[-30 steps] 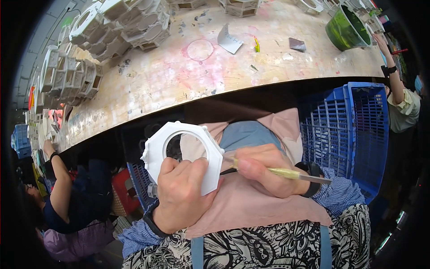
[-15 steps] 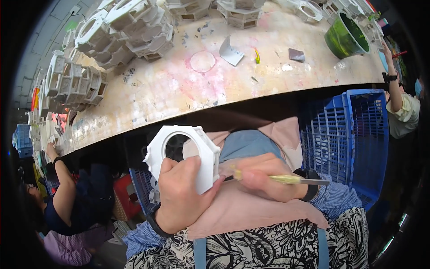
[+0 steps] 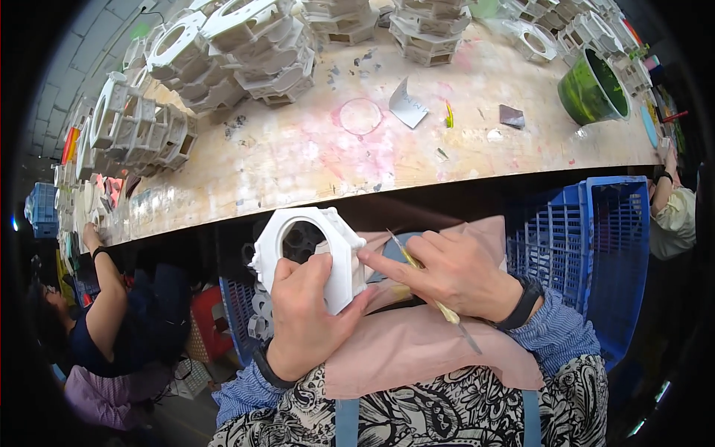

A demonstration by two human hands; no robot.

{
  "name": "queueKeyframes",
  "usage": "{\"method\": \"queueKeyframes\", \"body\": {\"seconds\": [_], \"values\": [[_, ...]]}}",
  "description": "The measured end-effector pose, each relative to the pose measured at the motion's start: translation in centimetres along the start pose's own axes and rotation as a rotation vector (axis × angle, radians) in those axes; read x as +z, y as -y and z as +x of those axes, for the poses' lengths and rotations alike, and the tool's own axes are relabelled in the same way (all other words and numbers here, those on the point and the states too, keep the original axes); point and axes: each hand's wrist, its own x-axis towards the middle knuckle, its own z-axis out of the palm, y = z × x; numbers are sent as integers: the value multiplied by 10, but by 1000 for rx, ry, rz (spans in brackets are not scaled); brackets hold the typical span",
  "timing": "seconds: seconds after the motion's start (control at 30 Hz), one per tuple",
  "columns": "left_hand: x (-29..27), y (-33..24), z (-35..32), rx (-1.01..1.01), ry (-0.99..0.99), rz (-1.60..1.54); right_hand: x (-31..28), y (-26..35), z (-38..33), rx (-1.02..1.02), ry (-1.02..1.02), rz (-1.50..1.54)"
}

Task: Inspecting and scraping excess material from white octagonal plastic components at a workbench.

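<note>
My left hand (image 3: 305,316) grips a white octagonal ring-shaped casting (image 3: 309,253) by its lower right edge, holding it over my lap below the workbench edge. My right hand (image 3: 454,276) holds a thin yellow-handled tool (image 3: 436,298), with its index finger stretched out and touching the right side of the casting. The tool's tip points up beside the casting. A pink cloth (image 3: 424,343) covers my lap under both hands.
A stained wooden workbench (image 3: 313,156) carries stacks of white castings (image 3: 223,52), a green bowl (image 3: 592,89) and paper scraps. A blue plastic crate (image 3: 588,246) stands at my right. Other people sit at the left (image 3: 112,313) and right (image 3: 674,216).
The tool swung from lying nearly level, pointing right, to a steep slant with its tip beside the casting. My right index finger now reaches the casting's side.
</note>
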Motion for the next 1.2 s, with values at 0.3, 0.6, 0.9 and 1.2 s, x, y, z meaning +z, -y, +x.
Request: {"method": "queueKeyframes", "body": {"seconds": [0.3,0.6,0.9,1.2], "values": [[4,2,7,25,6,37,0,6,-4,-30,102,81],[5,3,8,44,-38,32,-2,-1,-2,102,5,-39],[6,6,10,59,-42,56,4,-1,1,64,-39,100],[5,8,17,111,-58,87,-6,-9,-6,75,-105,97]]}}
